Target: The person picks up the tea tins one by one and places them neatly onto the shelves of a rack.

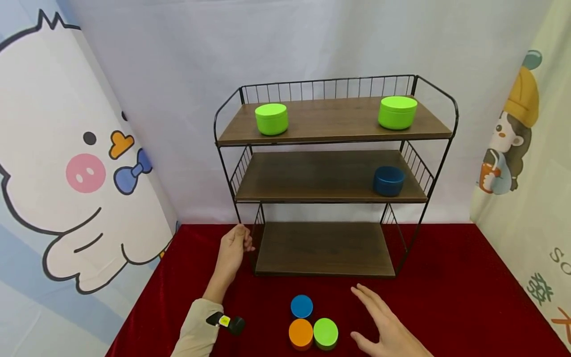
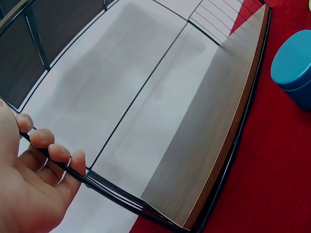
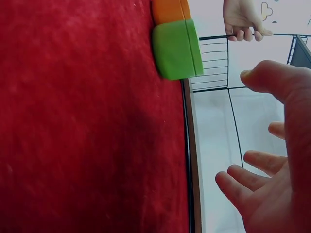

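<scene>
My left hand point(image 1: 235, 241) holds a thin black metal post at the left side of a three-tier shelf rack point(image 1: 325, 248). In the left wrist view, its fingers point(image 2: 43, 138) curl round that post. To the right of three small round boxes on the table, my right hand point(image 1: 385, 325) hovers with fingers spread and nothing in its grasp. Closest to it is a green box point(image 1: 326, 332), beside an orange box point(image 1: 301, 333). A blue box point(image 1: 302, 306) stands just behind those two. All three have flat lids.
Two bright green boxes, one left point(image 1: 272, 119) and one right point(image 1: 397, 113), stand on the rack's top board. A dark blue box point(image 1: 389, 181) sits at the middle board's right end. Red cloth point(image 1: 450, 292) covers the table, with a pale curtain point(image 1: 187, 99) behind.
</scene>
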Tool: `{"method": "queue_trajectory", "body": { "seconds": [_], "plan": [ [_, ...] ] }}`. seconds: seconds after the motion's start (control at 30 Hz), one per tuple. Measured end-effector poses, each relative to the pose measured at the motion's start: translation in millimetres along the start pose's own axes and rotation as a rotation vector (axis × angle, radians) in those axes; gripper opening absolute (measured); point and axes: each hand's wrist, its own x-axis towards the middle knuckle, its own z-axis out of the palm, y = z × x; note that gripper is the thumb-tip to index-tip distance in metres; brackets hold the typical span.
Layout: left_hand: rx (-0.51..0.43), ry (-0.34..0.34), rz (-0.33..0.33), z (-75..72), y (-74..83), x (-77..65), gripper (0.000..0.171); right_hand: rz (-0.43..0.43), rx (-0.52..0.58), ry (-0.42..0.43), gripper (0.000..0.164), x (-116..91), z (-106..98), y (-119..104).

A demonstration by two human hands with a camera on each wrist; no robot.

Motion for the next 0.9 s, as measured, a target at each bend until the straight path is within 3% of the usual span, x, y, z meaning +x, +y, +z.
{"method": "queue_trajectory", "body": {
  "seconds": [0.33,0.9],
  "plan": [
    [-0.005,-0.009,-0.009,-0.6,0.2,-0.3,0.048,-0.036,0.069,-0.086,0.08,-3,17,-4],
    [-0.006,-0.011,-0.003,0.3,-0.3,-0.2,0.05,-0.189,0.126,-0.129,0.075,0,37,-6]
  ]
}}
